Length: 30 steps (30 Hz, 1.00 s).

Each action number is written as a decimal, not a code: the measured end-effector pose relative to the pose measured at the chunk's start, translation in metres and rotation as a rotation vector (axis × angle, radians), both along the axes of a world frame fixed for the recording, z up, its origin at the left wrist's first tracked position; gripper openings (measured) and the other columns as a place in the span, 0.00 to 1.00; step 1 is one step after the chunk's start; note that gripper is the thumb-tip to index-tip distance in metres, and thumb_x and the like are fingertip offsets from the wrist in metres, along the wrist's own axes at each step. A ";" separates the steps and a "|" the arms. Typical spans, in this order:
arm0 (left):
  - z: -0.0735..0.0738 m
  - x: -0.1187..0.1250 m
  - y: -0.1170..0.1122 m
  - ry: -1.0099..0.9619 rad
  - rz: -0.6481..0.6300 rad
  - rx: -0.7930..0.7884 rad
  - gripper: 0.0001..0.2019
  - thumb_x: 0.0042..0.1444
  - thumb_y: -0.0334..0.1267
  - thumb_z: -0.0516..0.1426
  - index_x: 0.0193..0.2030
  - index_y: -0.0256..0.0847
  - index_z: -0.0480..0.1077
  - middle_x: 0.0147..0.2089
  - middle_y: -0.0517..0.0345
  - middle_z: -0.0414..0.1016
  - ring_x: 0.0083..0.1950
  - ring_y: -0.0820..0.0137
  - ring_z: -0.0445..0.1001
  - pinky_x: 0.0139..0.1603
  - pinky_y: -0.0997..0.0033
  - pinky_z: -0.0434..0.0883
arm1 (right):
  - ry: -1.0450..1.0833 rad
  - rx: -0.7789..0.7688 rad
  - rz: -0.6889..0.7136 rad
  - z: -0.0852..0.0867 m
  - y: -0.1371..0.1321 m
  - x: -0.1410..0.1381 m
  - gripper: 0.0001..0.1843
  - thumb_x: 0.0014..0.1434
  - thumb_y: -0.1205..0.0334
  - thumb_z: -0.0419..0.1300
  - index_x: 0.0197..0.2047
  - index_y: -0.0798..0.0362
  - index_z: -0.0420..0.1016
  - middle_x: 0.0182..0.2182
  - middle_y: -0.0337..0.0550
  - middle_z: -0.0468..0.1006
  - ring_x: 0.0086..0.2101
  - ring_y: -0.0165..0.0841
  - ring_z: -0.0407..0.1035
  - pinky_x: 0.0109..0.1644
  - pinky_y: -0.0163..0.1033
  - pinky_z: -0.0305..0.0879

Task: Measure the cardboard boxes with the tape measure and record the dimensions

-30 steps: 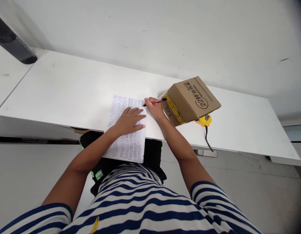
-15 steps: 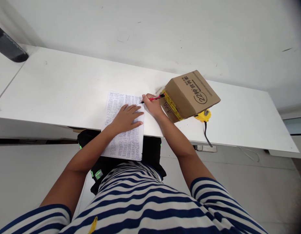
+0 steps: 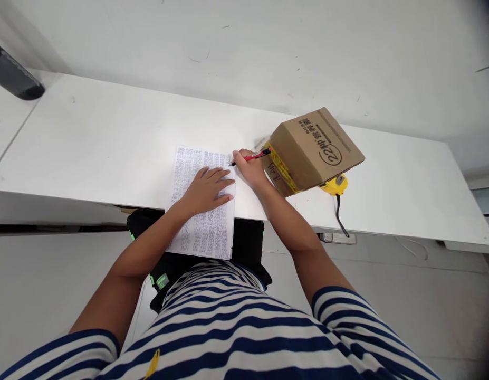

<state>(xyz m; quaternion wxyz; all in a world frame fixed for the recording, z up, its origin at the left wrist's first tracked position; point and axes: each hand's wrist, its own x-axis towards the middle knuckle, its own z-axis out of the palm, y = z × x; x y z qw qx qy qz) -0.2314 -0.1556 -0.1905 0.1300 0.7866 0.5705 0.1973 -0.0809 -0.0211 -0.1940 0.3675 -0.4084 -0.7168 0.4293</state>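
Written sheet (image 3: 210, 229) lies across the near edge of the bench (image 3: 109, 137), its 6 o'clock end out past that edge, toward the person's lap. Weak point, in my judgement: that unsupported stretch. A nudge from the body could buckle it or slew the page, skewing any stroke. Left hand (image 3: 207, 192) rests palm down on it, fingers fanned apart; light pressure there could let the paper creep.

Pen (image 3: 255, 156), red and black, has its tip at the sheet's 1 o'clock edge; a slip could run ink onto the bench.

Look of the page: white, slightly turned, packed with small bluish writing in column-like blocks, nearly to the borders.

Right hand (image 3: 250, 168) at 2 o'clock, fingers pinching the pen. Beyond, same bearing: brown carton (image 3: 309, 150), yellow tape along one edge. Pen's rear end overlaps it in this view; cannot tell whether they touch. Contact could jog the stroke. Toward 3 o'clock, yellow tape measure (image 3: 335, 184), black strap (image 3: 338, 214) trailing to the bench edge.
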 end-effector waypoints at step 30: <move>0.000 0.000 0.000 0.071 0.000 0.026 0.20 0.70 0.50 0.50 0.64 0.52 0.71 0.73 0.56 0.66 0.74 0.58 0.61 0.76 0.47 0.52 | 0.015 0.047 -0.020 -0.009 0.007 0.003 0.22 0.65 0.51 0.57 0.21 0.51 0.70 0.21 0.34 0.71 0.28 0.30 0.67 0.38 0.37 0.65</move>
